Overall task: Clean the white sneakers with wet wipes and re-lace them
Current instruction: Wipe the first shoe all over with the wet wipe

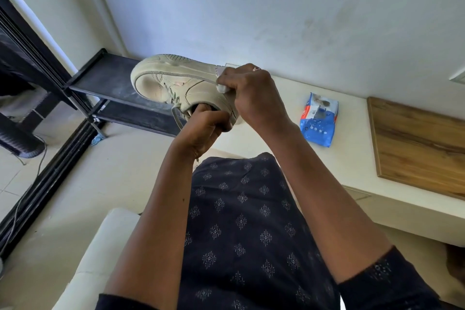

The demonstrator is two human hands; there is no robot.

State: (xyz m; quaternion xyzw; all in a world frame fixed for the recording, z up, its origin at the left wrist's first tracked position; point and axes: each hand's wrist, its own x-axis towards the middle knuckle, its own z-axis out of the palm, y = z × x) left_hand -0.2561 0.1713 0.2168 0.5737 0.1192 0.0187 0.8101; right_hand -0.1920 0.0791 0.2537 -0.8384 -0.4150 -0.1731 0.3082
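Standing at far left against the wall, a black shelf rack (108, 88). Holding a white sneaker (171, 78) up in mid-air in front of it, tipped on its side, toe pointing left, sole edge facing upward. Looking dingy: off-white leather showing grey and creased across the toe, a lace (176, 113) hanging loose below the tongue. Gripping the collar with the left hand (203, 131), fingers curling into the shoe's opening. Pinching a folded white wipe (222, 80) in the right hand (249, 93), pressing it to the rubber sole edge near the heel. Lying further right on the white worktop (352, 148), a blue wipes pack (318, 118), well apart from the shoe; beyond it, a wooden board (417, 143).
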